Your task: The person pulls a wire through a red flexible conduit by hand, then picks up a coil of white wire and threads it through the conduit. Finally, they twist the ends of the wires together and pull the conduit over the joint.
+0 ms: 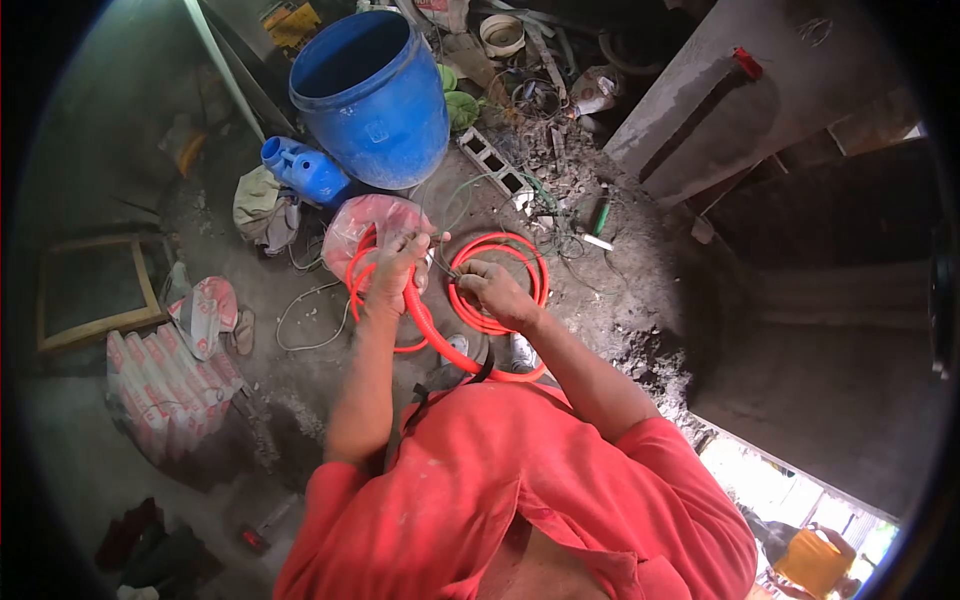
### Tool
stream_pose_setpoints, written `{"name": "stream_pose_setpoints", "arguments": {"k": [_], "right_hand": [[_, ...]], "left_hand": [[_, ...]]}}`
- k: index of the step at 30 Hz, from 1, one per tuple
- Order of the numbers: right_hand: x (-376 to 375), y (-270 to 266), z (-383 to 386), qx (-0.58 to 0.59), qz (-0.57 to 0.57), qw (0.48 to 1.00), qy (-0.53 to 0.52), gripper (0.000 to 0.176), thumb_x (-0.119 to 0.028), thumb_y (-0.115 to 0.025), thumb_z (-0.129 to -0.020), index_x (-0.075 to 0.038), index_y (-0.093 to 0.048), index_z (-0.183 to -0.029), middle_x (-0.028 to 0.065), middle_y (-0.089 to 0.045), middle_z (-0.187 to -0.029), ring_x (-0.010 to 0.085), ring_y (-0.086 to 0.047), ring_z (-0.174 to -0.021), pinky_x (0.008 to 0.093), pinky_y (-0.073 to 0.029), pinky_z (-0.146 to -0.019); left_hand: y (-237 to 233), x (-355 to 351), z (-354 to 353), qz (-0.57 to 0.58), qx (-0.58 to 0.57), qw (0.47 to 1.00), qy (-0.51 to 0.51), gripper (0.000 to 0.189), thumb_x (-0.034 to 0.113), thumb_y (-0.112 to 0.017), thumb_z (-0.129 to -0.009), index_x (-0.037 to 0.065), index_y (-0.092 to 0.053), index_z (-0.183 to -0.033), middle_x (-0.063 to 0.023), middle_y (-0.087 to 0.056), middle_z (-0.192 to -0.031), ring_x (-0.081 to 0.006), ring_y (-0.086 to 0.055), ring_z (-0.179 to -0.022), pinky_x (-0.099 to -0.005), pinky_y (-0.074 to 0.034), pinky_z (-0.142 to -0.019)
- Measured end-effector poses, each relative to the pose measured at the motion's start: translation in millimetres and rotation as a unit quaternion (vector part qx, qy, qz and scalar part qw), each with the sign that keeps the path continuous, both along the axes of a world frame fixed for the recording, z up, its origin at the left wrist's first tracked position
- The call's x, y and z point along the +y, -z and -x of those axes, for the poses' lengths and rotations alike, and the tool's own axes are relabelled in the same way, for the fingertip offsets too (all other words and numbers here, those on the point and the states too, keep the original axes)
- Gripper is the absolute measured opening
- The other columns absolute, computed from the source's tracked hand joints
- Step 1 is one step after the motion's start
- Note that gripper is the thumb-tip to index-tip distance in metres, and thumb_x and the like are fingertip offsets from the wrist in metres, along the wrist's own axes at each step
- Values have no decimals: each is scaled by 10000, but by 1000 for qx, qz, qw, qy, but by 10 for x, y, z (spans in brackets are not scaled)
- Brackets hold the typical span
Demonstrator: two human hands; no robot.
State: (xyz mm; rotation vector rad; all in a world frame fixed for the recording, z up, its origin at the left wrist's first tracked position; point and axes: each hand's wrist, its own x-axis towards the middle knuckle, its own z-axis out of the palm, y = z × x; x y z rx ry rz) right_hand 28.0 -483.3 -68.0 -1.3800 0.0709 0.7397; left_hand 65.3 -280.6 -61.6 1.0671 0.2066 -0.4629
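My left hand [398, 268] is wrapped round a length of orange flexible tubing [430, 330], near its upper end. From there the tubing curves down in front of my red shirt, and more loops of it hang beside my left wrist. My right hand [492, 292] is closed in a pinch on a thin wire [446, 262] that runs between the two hands. An orange coil [545, 270] lies behind and around my right hand. A crumpled clear and pink plastic bag [365, 220] sits on the floor just beyond my left hand.
Ahead stand a large blue barrel [385, 125] and a blue jug [312, 172]. A concrete block [495, 165], rubble [560, 150] and loose wires lie beyond. On the left are stacked red-and-white bags [170, 385] and a wooden frame [100, 290]. A white cord [315, 345] loops across the floor.
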Motion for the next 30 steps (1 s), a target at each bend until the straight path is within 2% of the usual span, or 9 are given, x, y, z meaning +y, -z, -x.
{"name": "stream_pose_setpoints", "arguments": {"k": [2,4,7,10,13,15,18,21,30], "right_hand": [[-10,99,47,-211,35,977,3,219,-141,-576,-921,11,-637,-1067,37,-640,-841,107,-559,-725,250,-457,-666],[-3,-290,66,-111,5,980,162,236,-186,-610,-928,19,-655,-1035,34,-638,-830,79,-525,-720,231,-428,-650],[-328,-303,-109,-168,118,953,223,238,-207,-626,-937,21,-680,-975,23,-638,-820,64,-513,-736,227,-422,-654],[-681,-528,-261,-153,29,937,312,223,-194,-612,-947,11,-696,-922,-42,-537,-679,37,-414,-581,225,-335,-506],[-891,-684,-295,-181,51,923,335,215,-186,-605,-953,1,-696,-900,-52,-537,-686,26,-404,-591,214,-324,-518],[-1017,-782,-303,-210,115,934,266,221,-195,-620,-951,9,-701,-924,-29,-579,-709,50,-478,-640,229,-397,-575],[-967,-718,-219,-284,166,930,166,211,-221,-649,-948,-20,-707,-976,-30,-568,-715,50,-474,-630,227,-396,-563],[-795,-568,-89,-275,162,943,95,221,-197,-691,-918,5,-697,-1004,4,-639,-807,82,-557,-756,271,-482,-687],[-577,-472,322,-258,102,960,-45,173,-144,-665,-925,-15,-686,-1039,92,-687,-864,129,-601,-759,288,-499,-706]], "left_hand": [[-119,-24,5,32,-6,999,9,329,293,-683,-904,34,-600,-1090,-96,-701,-987,-62,-475,-431,-206,-372,-347],[29,4,-5,2,-7,1000,-5,334,303,-682,-906,32,-605,-1085,-95,-699,-963,-64,-476,-431,-207,-372,-348],[238,42,-30,-50,-5,999,-15,342,309,-677,-909,21,-616,-1084,-94,-693,-907,-67,-479,-434,-211,-373,-353],[547,109,-58,-114,-1,993,-8,366,302,-673,-910,-5,-623,-1104,-98,-691,-860,-67,-484,-443,-217,-375,-366],[666,67,13,-187,-33,981,-46,423,306,-672,-908,-34,-611,-1153,-101,-695,-856,-63,-485,-451,-217,-379,-383],[416,-57,21,-216,-61,971,-86,461,312,-674,-906,-46,-597,-1185,-100,-697,-865,-59,-484,-454,-216,-382,-391],[-204,-116,35,-89,-37,994,48,524,320,-678,-902,-54,-551,-1246,-103,-701,-910,-54,-487,-459,-209,-385,-396],[-556,-297,-233,6,-29,994,102,386,273,-680,-897,-25,-571,-1116,-109,-696,-921,-54,-492,-453,-206,-381,-380],[153,-231,-574,-225,-28,965,133,71,76,-640,-802,19,-621,-839,-115,-671,-717,-154,-574,-481,-295,-444,-429]]}}
